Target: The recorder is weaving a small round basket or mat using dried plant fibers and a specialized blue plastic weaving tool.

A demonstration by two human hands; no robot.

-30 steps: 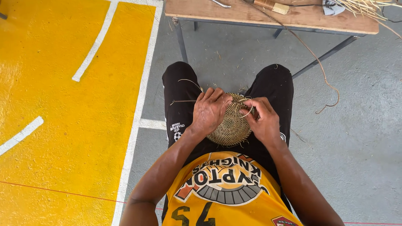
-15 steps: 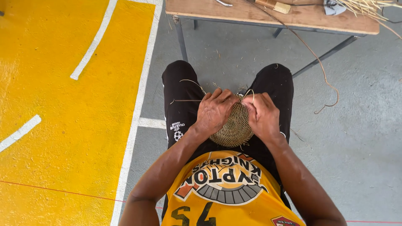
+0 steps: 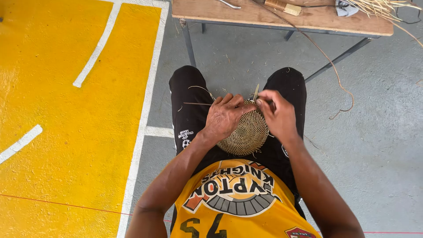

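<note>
A round coiled woven disc (image 3: 246, 134) of tan fibre rests on my lap, between my knees in black shorts. My left hand (image 3: 225, 115) lies over the disc's upper left edge and grips it. My right hand (image 3: 276, 113) is at the disc's upper right rim, with its fingers pinched on a thin fibre strand (image 3: 256, 92) that sticks up from the rim. Both hands nearly touch at the top of the disc. Loose thin strands trail off to the left across my left thigh.
A wooden table (image 3: 317, 20) on metal legs stands just ahead, with a bundle of straw fibres (image 3: 374, 6) and small tools on it. A long strand (image 3: 339, 83) hangs from it onto the grey floor. Yellow painted floor with white lines (image 3: 150, 88) lies to the left.
My hands have shifted slightly on the disc's top rim. The right hand now pinches a strand that stands upright, and the left hand has slid further over the disc's left side.
</note>
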